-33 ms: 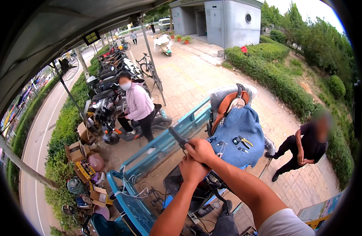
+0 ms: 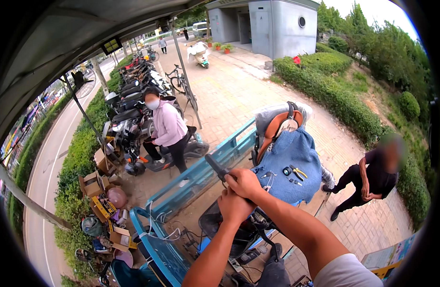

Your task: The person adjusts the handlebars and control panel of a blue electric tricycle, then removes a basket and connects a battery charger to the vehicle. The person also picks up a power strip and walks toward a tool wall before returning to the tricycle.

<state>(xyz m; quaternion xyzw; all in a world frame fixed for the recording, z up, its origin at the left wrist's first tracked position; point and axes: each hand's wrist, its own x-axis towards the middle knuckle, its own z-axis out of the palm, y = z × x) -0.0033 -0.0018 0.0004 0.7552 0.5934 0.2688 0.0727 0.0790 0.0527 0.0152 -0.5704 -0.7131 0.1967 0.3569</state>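
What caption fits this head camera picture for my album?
Both hands, left hand and right hand, grip a black handlebar beside a blue cloth holding tools.

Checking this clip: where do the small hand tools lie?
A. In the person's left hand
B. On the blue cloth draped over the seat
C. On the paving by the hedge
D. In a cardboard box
B: the small hand tools, yellow-handled pliers among them, lie on the blue cloth, just beyond the right hand and left hand gripping the black handlebar grip.

Daylit outdoor brick-paved plaza, trimmed green hedge right, grey concrete building far, dark canopy roof left.
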